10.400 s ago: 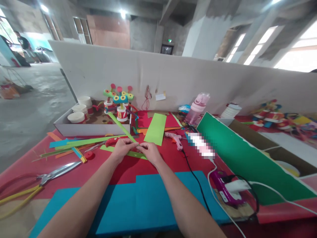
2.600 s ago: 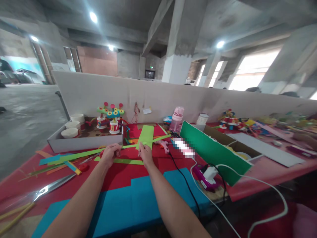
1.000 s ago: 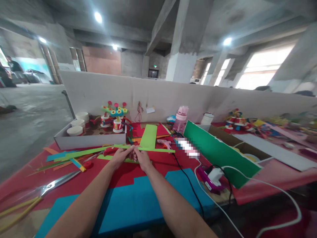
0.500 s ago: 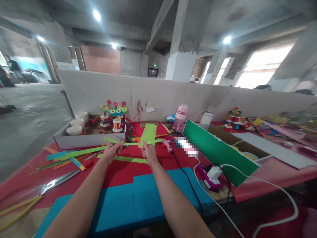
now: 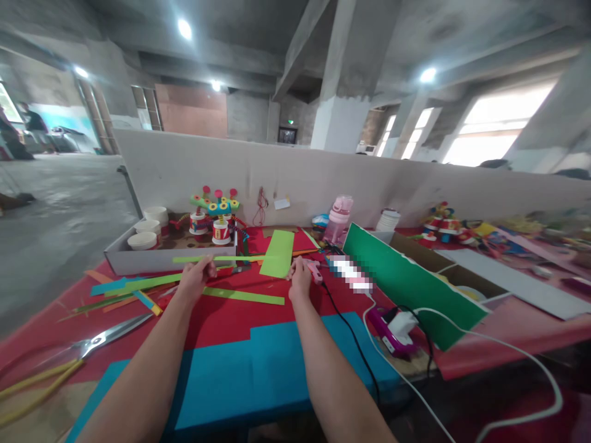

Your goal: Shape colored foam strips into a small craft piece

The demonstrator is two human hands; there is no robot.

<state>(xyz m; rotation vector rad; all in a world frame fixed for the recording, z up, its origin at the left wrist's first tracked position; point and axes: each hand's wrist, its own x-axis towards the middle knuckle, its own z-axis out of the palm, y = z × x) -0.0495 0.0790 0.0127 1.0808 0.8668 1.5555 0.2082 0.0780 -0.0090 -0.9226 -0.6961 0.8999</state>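
My left hand (image 5: 199,275) is closed on a long, narrow light-green paper strip (image 5: 240,258), whose free end sticks out to the left. The strip runs nearly level towards a wider light-green sheet (image 5: 278,249), where matching colours hide its course. My right hand (image 5: 301,280) is closed at the sheet's right edge, in line with the strip; its fingertips appear to pinch the far end. Just beside that hand lies a pink glue gun (image 5: 314,269). Between my hands, another green strip (image 5: 249,296) rests on the red table covering (image 5: 231,320).
Large yellow-handled scissors (image 5: 99,340) and coloured strips (image 5: 133,286) lie at left. A white box (image 5: 170,263) holds cups and paper figures. Blue sheets (image 5: 277,363) cover the front. At right stand a green panel (image 5: 401,283) and a purple power strip (image 5: 392,335) with cables.
My hands have moved apart along the green strip: the left slightly left, the right towards the glue gun. More strip now shows left of my left hand. The view has shifted slightly.
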